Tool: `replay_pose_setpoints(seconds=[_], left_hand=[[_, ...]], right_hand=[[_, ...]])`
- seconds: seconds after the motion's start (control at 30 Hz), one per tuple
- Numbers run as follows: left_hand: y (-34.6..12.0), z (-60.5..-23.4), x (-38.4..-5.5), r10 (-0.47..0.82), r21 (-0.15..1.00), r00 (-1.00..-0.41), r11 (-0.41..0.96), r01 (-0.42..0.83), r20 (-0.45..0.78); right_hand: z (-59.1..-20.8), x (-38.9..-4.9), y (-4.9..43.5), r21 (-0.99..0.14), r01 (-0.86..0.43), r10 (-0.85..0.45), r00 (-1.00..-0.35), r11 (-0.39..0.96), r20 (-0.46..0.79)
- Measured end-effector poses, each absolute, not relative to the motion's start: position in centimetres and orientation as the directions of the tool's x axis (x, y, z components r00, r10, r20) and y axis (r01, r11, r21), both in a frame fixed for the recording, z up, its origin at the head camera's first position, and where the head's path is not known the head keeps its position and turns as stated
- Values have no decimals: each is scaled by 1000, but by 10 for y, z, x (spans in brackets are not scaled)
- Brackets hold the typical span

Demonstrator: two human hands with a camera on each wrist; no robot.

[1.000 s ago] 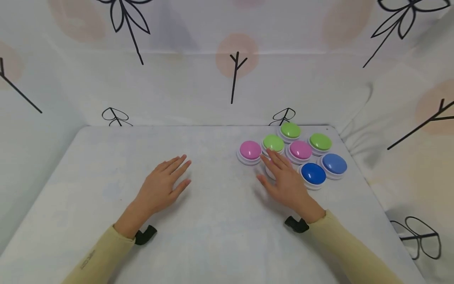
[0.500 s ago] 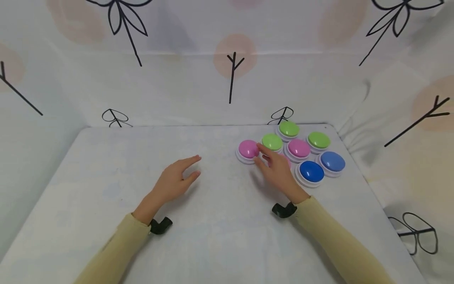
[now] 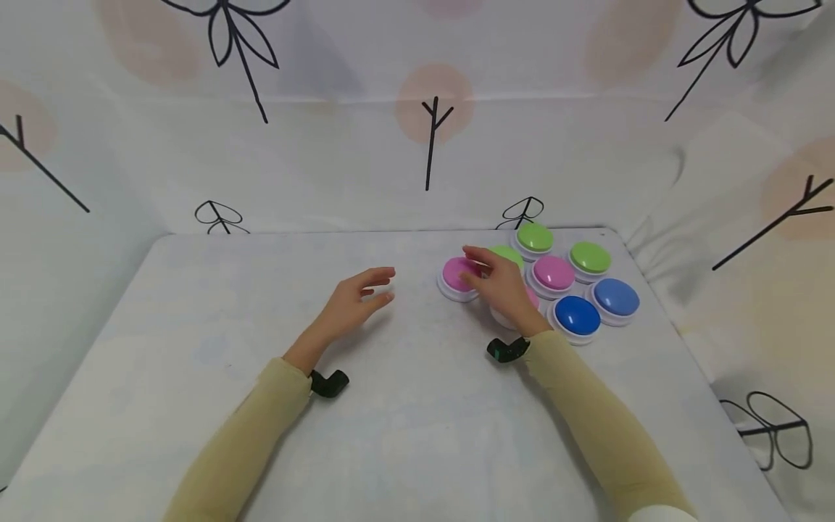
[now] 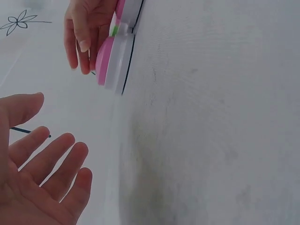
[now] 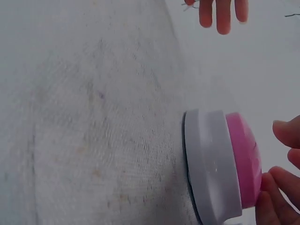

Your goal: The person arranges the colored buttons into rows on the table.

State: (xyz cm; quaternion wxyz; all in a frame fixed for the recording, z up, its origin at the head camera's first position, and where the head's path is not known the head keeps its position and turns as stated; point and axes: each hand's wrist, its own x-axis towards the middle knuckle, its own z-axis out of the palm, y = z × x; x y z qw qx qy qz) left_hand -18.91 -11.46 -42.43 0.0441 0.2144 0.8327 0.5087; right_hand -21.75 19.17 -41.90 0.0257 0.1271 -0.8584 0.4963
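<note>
My right hand [image 3: 505,286] hovers at the leftmost pink push button [image 3: 454,279], its thumb overlapping the dome in the head view. In the right wrist view its fingertips [image 5: 267,183] lie right by the pink dome [image 5: 244,159], which sits on a white round base. Thumb and fingers are apart and loosely bent, pinching nothing. A second pink button [image 3: 533,297] and a green button [image 3: 511,254] are partly hidden by this hand. My left hand [image 3: 349,308] floats over the table left of the buttons, holding nothing; the left wrist view shows its palm and slightly bent, spread fingers [image 4: 61,173].
Behind and right of my right hand stand more buttons: green ones [image 3: 534,238] [image 3: 590,257], a pink one [image 3: 554,273], a dark blue one [image 3: 577,316] and a lighter blue one [image 3: 616,297]. The white table [image 3: 404,420] meets a patterned cloth wall [image 3: 339,159] at its back edge.
My left hand has moved right and forward, toward the buttons. The right hand has shifted left and forward to the leftmost pink button, its fingers more bent. The buttons stay in place.
</note>
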Motion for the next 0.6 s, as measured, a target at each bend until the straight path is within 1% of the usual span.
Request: replay_pose_setpoints(seconds=[0.17, 0.3, 0.6], left_hand=[[-104, -426, -197, 405, 887, -907, 368, 279, 117], [-91, -429, -205, 415, 894, -906, 371, 252, 83], [-54, -433, -226, 447, 892, -894, 386, 236, 43]], right_hand=[[-421, -221, 195, -858, -208, -180, -974, 469, 138], [-421, -222, 196, -859, -154, -170, -982, 488, 80], [-420, -226, 199, -839, -94, -213, -977, 535, -26]])
